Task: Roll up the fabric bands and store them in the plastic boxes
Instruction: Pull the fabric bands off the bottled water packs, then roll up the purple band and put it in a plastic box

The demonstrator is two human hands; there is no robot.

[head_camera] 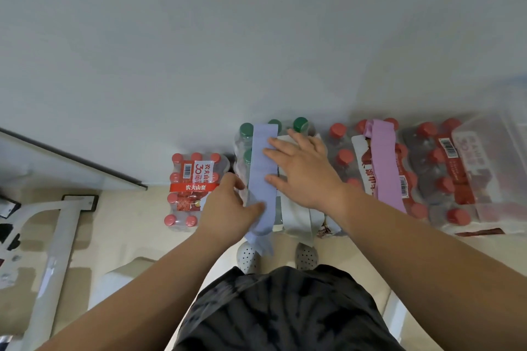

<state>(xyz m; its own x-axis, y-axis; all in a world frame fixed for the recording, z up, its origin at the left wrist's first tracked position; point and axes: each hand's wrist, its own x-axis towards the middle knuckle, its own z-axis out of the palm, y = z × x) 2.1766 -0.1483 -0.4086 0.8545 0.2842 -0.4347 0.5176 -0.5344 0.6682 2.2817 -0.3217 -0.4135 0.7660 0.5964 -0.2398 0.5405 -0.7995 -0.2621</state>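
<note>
The blue band (pixel 258 168) lies stretched lengthwise over a pack of green-capped bottles (pixel 244 134), running from the wall side down toward the person, with its near end hanging crumpled off the front of the pack above a white shoe (pixel 247 255). The right hand (pixel 302 171) lies flat on the pack, fingers straight and spread. Their tips and the thumb rest on the right edge of the band's upper half. The hand grasps nothing. The left hand (pixel 228 202) is at the band's lower part, on its left side. Its thumb lies across the cloth and its curled fingers sit at the band's left edge, so it appears to pinch the band there, though the fingertips are partly hidden.

Just to the right of the blue band, a grey band (pixel 296 219) lies along the same pack, partly under the right hand and wrist. Further right, a pink band (pixel 385 168) is draped over a pack of red-capped bottles (pixel 342 157). At the far right stands a clear plastic box (pixel 490 174), resting on more red-capped bottles. It is well apart from both hands.

Left of the green-capped pack is a smaller pack of red-capped bottles (pixel 194 179) with a red and white label. All the packs line the foot of a pale wall (pixel 256 37). A white table leg (pixel 57 236) crosses the floor at the left.
</note>
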